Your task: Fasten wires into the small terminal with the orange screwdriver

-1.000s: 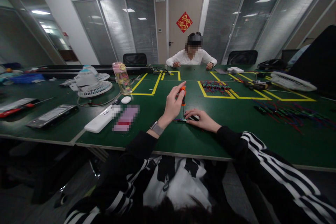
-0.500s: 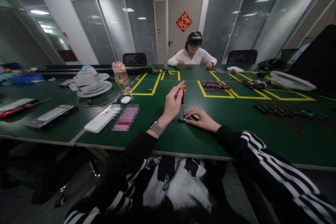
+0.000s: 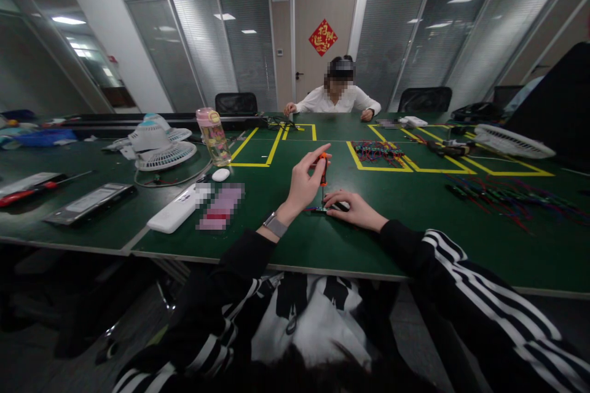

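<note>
An orange-and-black screwdriver (image 3: 324, 173) stands upright with its shaft pointing down. My left hand (image 3: 305, 181) is closed on its handle between thumb and fingers. At the shaft's lower end lies a small green circuit board (image 3: 319, 210) with thin wires running off to its left. My right hand (image 3: 354, 210) rests on the table, its fingertips closed on the board's right end beside the shaft. A dark object with a pale edge (image 3: 342, 206) shows under the right fingers; its kind I cannot make out.
A white power bank (image 3: 173, 212), a blurred pink phone-like object (image 3: 221, 207) and a bottle (image 3: 214, 138) are on the left, near a fan (image 3: 161, 144). Wired boards (image 3: 378, 153) lie inside yellow tape; more wired boards (image 3: 511, 196) lie right. A person (image 3: 338, 95) sits opposite.
My left hand and the screwdriver's handle have shifted slightly right, with the fingers placed differently on it. My right hand stays put. The person opposite has moved one hand outward to the left.
</note>
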Motion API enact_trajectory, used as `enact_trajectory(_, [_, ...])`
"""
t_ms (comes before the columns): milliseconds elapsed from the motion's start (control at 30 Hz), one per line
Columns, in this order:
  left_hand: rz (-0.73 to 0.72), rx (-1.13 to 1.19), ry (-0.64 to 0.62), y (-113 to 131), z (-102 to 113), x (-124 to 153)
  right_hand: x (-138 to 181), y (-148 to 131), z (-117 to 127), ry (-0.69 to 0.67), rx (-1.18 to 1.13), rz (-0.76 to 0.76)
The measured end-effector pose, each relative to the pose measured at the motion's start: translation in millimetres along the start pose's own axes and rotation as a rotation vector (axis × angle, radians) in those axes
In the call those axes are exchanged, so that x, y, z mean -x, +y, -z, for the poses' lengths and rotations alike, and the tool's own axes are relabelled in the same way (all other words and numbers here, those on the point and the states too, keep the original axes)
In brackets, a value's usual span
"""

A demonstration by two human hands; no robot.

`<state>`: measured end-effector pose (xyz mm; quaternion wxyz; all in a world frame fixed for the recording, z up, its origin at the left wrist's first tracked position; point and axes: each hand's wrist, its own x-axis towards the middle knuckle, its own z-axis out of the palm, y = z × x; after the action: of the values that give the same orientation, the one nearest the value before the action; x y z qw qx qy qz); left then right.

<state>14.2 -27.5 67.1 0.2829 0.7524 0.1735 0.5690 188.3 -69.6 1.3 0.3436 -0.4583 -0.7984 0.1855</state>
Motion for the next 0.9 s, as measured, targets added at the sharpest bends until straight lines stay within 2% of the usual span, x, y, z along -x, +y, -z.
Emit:
enact_trajectory(167, [-0.022,-0.15,0.15,0.2,1.8,0.2,0.3,-0.1,-0.1,0.008,-0.005,0.0])
enact_trajectory(233, [-0.019,-0.14,0.142,1.0,2.3,-0.3,0.2,0.3,-0.3,0.007,-0.005,0.001])
enact_trajectory(400, [0.03,0.011,0.032,-0.2,0.7,-1.0,0.1,2.0,-1.0,0.011,0.002,0.01])
enact_trajectory(567, [0.0,-0.071,0.1,-0.8,1.0,0.0,0.3,2.4,-1.2,0.013,0.01,0.005])
enact_trajectory(767, [0.019,0.017,0.018,-0.3,1.2,-0.3,0.3,2.1,-0.9,0.013,0.02,0.012])
enact_trajectory(900, [0.032,-0.001,0.07,-2.1,0.1,-0.2,0.5,2.3,-1.1,0.014,0.013,0.003])
